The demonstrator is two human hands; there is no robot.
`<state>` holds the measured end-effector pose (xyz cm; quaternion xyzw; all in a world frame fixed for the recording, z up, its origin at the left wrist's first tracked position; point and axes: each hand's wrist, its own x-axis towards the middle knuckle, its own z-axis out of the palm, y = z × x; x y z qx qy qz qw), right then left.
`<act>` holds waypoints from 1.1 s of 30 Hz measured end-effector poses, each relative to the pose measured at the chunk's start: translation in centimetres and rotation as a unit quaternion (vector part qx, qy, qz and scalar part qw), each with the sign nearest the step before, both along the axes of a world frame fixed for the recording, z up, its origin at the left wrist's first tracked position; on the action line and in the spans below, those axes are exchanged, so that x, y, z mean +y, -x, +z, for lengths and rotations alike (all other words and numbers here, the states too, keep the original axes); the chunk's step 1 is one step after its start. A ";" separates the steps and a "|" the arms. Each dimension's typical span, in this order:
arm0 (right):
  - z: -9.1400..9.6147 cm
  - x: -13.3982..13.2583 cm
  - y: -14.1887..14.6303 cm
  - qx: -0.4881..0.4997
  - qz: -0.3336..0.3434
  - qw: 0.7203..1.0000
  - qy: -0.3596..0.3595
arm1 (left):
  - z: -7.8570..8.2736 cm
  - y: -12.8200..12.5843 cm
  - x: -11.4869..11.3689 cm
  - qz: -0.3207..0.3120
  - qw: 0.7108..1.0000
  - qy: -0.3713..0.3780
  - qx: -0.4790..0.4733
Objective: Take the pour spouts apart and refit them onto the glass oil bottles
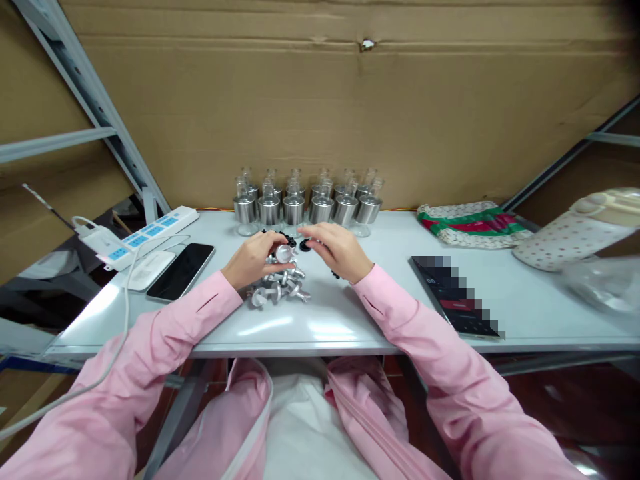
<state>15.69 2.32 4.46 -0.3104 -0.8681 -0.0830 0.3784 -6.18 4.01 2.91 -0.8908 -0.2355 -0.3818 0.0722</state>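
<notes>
My left hand (257, 259) is closed around a silver pourer-like part (284, 253), its round end facing up. Just right of it, my right hand (340, 250) has thumb and fingers curled about a small black ring (305, 245), which seems pinched at the fingertips. Below my hands lies a loose pile of silver parts (276, 291) of the same kind. More black rings (290, 241) sit behind the left hand, partly hidden by the fingers. Behind both hands stand rows of glass bottles with metal sleeves (320, 210), upright with bare necks.
On the left are a power strip (155, 235), a white charger (150, 270) with a cable, and a black phone (183, 272). To the right lie a tablet-like device (453, 297), a patterned cloth pouch (473, 225) and a dotted flask (570, 237). Cardboard (320, 107) walls off the back.
</notes>
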 end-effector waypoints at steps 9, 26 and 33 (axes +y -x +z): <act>-0.7 0.2 0.1 -0.016 0.031 0.999 0.009 | 0.2 0.3 0.2 0.009 0.999 -0.037 0.032; -0.6 0.5 -0.2 0.025 -0.017 0.993 0.116 | 0.3 0.2 -0.2 0.052 0.990 -0.130 0.004; 0.2 1.4 -2.4 0.110 -0.001 0.967 0.229 | 0.4 0.2 -0.2 0.084 0.993 -0.081 -0.014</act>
